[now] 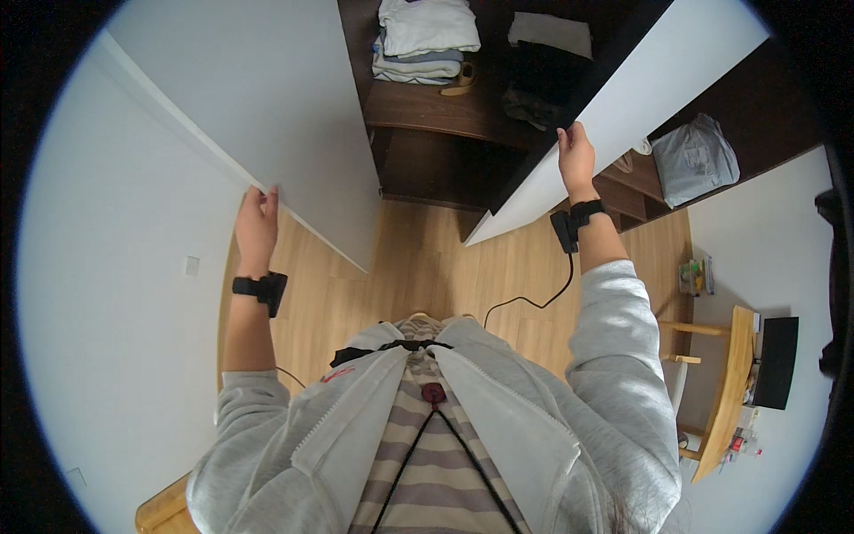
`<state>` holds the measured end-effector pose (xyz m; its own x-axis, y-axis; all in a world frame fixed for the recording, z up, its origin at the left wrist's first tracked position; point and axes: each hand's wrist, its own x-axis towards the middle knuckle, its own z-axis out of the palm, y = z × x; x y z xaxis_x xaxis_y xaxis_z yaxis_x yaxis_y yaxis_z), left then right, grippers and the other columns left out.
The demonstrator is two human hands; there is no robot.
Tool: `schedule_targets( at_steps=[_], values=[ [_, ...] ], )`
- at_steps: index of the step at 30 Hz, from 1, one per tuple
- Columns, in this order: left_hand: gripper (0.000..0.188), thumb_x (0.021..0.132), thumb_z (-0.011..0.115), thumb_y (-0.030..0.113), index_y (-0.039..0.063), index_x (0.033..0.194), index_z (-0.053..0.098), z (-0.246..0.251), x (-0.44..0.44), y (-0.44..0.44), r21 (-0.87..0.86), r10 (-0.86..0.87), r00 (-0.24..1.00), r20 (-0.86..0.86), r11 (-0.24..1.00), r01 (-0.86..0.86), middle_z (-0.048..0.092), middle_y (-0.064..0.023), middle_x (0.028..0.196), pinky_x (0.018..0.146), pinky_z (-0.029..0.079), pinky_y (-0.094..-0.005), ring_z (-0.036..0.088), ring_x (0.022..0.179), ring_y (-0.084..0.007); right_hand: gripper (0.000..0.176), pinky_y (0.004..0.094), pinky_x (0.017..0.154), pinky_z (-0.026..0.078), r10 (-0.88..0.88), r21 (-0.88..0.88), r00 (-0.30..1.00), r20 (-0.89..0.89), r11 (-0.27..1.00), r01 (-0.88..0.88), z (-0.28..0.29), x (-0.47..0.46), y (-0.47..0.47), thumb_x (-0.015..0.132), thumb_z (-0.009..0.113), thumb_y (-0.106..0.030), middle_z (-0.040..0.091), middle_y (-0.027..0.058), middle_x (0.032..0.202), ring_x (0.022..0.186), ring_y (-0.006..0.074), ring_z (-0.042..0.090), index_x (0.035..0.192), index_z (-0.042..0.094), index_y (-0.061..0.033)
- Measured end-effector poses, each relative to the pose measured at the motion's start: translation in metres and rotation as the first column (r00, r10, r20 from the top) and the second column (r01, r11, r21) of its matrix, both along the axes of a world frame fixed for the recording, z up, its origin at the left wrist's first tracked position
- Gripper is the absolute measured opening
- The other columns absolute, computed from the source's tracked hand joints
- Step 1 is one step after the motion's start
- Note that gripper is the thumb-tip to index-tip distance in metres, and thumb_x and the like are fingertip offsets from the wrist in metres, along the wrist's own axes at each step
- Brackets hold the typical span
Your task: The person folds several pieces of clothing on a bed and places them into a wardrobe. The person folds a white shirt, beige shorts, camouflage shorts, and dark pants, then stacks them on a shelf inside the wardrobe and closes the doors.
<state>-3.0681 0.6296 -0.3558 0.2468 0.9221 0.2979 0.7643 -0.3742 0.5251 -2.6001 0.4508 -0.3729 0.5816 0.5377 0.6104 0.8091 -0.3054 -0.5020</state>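
My left hand (257,220) pinches the edge of the white left wardrobe door (293,120), thumb on one face and fingers behind. On the other side, my right hand (576,157) grips the edge of the right wardrobe door (620,113), which has a dark strip along it. Both doors stand swung out from the dark brown wardrobe (434,160). Between them a shelf (407,107) bears a stack of folded light clothes (427,33), a coiled tan belt (464,80) and a pile of dark clothes (540,80) with a pale folded one on top.
A grey plastic bag (697,160) sits on a shelf right of the right door. A white wall (133,233) runs along my left. At the right are a wooden desk (727,394) and a monitor (777,364). A black cable (527,300) hangs from my right wrist strap.
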Motion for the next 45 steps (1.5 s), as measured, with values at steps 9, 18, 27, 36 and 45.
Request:
schedule_targets(
  at_steps=[9,18,27,36,45],
  values=[
    [0.027,0.088,0.046,0.027,0.007,0.105,0.051,-0.001,-0.013,-0.026,0.02,0.024,0.997,0.073,0.999,-0.026,0.061,-0.0154,0.086,0.069,0.045,-0.0368,0.058,0.081,-0.03,0.018,0.041,0.059,0.044,0.081,-0.031,0.996,-0.042,0.996,-0.082,0.01,0.0,0.028,0.08,0.058,-0.017,0.058,0.0197,0.071,0.068,0.038,0.055,0.077,0.052,0.0004],
    [0.025,0.089,0.046,0.025,0.0,0.087,0.046,0.006,-0.037,-0.117,0.075,0.105,0.983,0.153,0.99,-0.118,0.05,-0.0107,0.067,0.059,0.039,-0.03,0.043,0.06,-0.0201,0.022,0.036,0.058,0.045,0.103,-0.02,0.995,0.009,0.995,-0.102,0.026,-0.008,-0.001,0.079,0.059,-0.019,0.058,0.0174,0.067,0.062,0.0328,0.056,0.075,0.052,0.0017],
    [0.029,0.09,0.047,0.027,0.0,0.081,0.042,-0.002,-0.048,-0.153,0.062,0.129,0.967,0.22,0.987,-0.146,0.044,-0.0084,0.064,0.057,0.037,-0.0289,0.038,0.059,-0.0164,0.018,0.0425,0.06,0.044,0.127,-0.02,0.991,0.033,0.992,-0.126,0.023,-0.001,0.004,0.078,0.059,-0.017,0.058,0.0195,0.07,0.068,0.0381,0.056,0.076,0.051,-0.0011],
    [0.029,0.09,0.047,0.027,0.0,0.08,0.042,-0.009,-0.06,-0.181,0.054,0.163,0.954,0.25,0.982,-0.182,0.043,-0.0068,0.063,0.057,0.036,-0.0281,0.038,0.06,-0.0148,0.018,0.0434,0.06,0.044,0.134,-0.01,0.988,0.081,0.991,-0.134,0.022,0.0,0.005,0.077,0.06,-0.017,0.057,0.0201,0.069,0.068,0.0389,0.055,0.075,0.051,-0.0015],
    [0.029,0.089,0.046,0.025,0.003,0.107,0.049,-0.012,-0.073,-0.199,-0.038,0.206,0.962,0.179,0.978,-0.203,0.061,-0.0152,0.086,0.072,0.045,-0.0328,0.059,0.08,-0.0263,0.018,0.0438,0.062,0.045,0.105,-0.04,0.992,0.07,0.994,-0.102,0.019,0.001,0.009,0.077,0.059,-0.017,0.058,0.0203,0.071,0.07,0.0391,0.056,0.077,0.052,-0.0014]
  ],
)
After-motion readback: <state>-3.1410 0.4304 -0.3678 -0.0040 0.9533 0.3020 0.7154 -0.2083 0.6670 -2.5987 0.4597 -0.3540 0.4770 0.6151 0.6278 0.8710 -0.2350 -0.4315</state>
